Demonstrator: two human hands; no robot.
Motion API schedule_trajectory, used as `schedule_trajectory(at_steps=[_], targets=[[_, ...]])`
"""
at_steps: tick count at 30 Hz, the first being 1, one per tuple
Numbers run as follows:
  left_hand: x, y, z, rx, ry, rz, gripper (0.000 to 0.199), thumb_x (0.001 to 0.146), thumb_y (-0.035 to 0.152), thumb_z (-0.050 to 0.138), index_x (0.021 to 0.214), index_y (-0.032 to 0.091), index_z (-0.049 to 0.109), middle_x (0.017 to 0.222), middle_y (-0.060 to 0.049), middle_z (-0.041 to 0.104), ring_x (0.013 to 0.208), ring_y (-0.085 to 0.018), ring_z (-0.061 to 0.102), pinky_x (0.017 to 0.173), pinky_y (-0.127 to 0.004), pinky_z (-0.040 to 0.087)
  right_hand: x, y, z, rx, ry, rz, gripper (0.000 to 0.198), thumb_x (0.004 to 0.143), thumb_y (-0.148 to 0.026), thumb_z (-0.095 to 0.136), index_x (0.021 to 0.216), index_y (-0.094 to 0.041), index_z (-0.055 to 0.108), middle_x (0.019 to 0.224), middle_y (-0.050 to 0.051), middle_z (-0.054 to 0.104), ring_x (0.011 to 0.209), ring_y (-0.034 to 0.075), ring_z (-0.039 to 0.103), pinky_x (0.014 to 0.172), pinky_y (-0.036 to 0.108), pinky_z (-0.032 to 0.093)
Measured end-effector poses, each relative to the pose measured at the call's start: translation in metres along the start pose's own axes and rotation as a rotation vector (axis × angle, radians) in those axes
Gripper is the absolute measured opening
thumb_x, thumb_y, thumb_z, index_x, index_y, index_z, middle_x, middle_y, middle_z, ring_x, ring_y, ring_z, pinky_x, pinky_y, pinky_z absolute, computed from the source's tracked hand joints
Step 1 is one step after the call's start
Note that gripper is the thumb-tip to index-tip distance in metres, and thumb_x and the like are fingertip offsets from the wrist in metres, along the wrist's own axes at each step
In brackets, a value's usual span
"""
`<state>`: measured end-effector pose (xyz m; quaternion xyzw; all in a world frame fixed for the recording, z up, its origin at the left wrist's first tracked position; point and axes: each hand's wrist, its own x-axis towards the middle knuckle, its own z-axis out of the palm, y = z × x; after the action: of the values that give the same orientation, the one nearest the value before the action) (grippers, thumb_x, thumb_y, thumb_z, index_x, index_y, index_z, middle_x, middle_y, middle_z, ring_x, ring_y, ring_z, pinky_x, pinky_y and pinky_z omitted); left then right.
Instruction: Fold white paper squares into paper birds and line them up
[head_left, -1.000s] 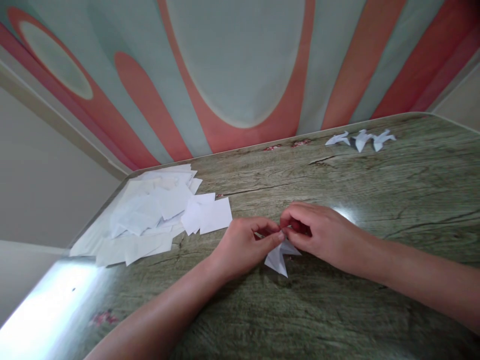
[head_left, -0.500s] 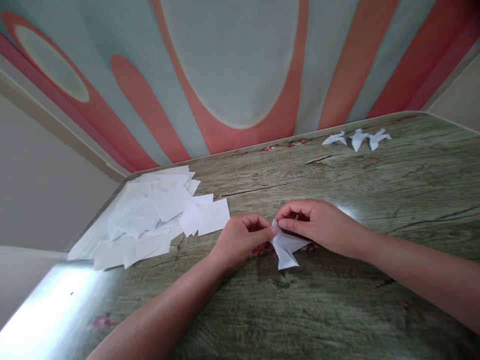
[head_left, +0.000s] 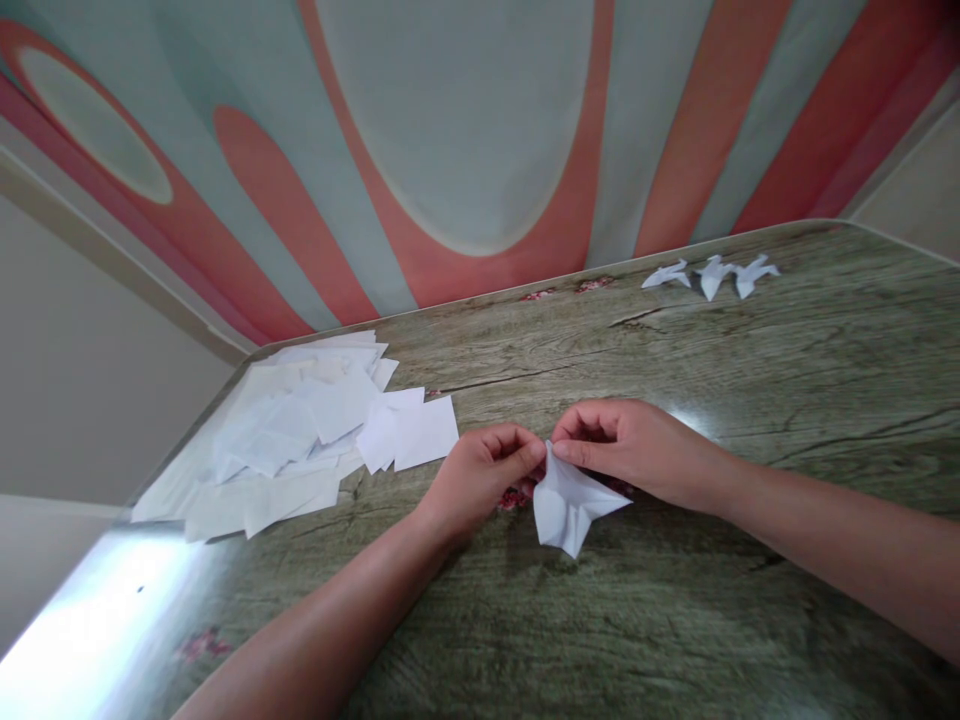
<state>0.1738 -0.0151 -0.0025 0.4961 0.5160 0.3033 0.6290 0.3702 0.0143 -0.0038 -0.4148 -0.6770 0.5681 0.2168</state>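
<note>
A partly folded sheet of white paper (head_left: 571, 505) is held above the table between both hands, its loose flaps spread towards me. My left hand (head_left: 484, 478) pinches its top left edge between thumb and forefinger. On the other side, my right hand (head_left: 619, 448) pinches the top corner, its fingertips close to those of the left. The fingers curl over the upper edge and hide part of the folds there.
Loose white paper sheets (head_left: 285, 430) lie in an untidy pile on the left, with smaller squares (head_left: 425, 433) at its right side. Three folded paper birds (head_left: 712, 277) stand at the back right of the wood-patterned table (head_left: 675, 620), near the patterned wall (head_left: 465, 120).
The paper has opened out: its lower flaps are spread wider and more of its inner face shows. Both hands stay nearly in place, still pinching the top.
</note>
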Motion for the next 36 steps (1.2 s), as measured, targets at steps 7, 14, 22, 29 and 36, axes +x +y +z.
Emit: schedule_trajectory(at_steps=[7, 14, 22, 29, 36], targets=[[-0.002, 0.002, 0.002, 0.041, 0.008, 0.017, 0.028, 0.079, 0.039, 0.068, 0.073, 0.013, 0.061, 0.063, 0.002, 0.059, 0.053, -0.007, 0.05, 0.049, -0.018, 0.037, -0.001, -0.002, 0.001, 0.019, -0.007, 0.021, 0.022, 0.085, -0.039, 0.059, 0.083, -0.018, 0.062, 0.066, -0.003, 0.057, 0.053, 0.007, 0.045, 0.045, 0.019, 0.033], [-0.003, 0.004, 0.005, 0.177, 0.049, 0.112, 0.022, 0.084, 0.032, 0.062, 0.075, 0.013, 0.062, 0.064, 0.002, 0.057, 0.055, -0.006, 0.048, 0.053, -0.018, 0.04, 0.0, -0.001, 0.001, 0.016, 0.0, 0.026, 0.025, 0.084, -0.042, 0.059, 0.081, -0.018, 0.062, 0.064, -0.003, 0.055, 0.051, 0.007, 0.045, 0.043, 0.018, 0.035], [-0.007, 0.003, 0.011, 0.36, 0.131, 0.222, 0.022, 0.089, 0.033, 0.054, 0.08, 0.015, 0.062, 0.069, 0.001, 0.057, 0.059, -0.009, 0.051, 0.053, -0.019, 0.04, 0.0, 0.0, 0.001, 0.036, 0.018, 0.034, 0.02, 0.082, -0.038, 0.06, 0.079, -0.018, 0.062, 0.06, -0.004, 0.053, 0.048, 0.007, 0.043, 0.041, 0.018, 0.032], [-0.009, 0.004, 0.011, 0.58, 0.2, 0.324, 0.024, 0.091, 0.033, 0.051, 0.079, 0.016, 0.063, 0.077, -0.003, 0.063, 0.071, -0.013, 0.056, 0.063, -0.022, 0.042, -0.001, -0.003, 0.001, 0.076, 0.017, 0.057, 0.021, 0.079, -0.039, 0.062, 0.078, -0.018, 0.061, 0.061, -0.003, 0.054, 0.048, 0.008, 0.044, 0.041, 0.019, 0.034], [-0.009, 0.005, 0.01, 0.39, 0.138, 0.196, 0.025, 0.089, 0.038, 0.054, 0.082, 0.016, 0.065, 0.068, 0.001, 0.058, 0.058, -0.01, 0.051, 0.054, -0.02, 0.04, -0.002, -0.002, 0.002, 0.04, 0.043, 0.012, 0.018, 0.083, -0.036, 0.058, 0.08, -0.019, 0.061, 0.064, -0.003, 0.056, 0.049, 0.008, 0.046, 0.044, 0.021, 0.036]])
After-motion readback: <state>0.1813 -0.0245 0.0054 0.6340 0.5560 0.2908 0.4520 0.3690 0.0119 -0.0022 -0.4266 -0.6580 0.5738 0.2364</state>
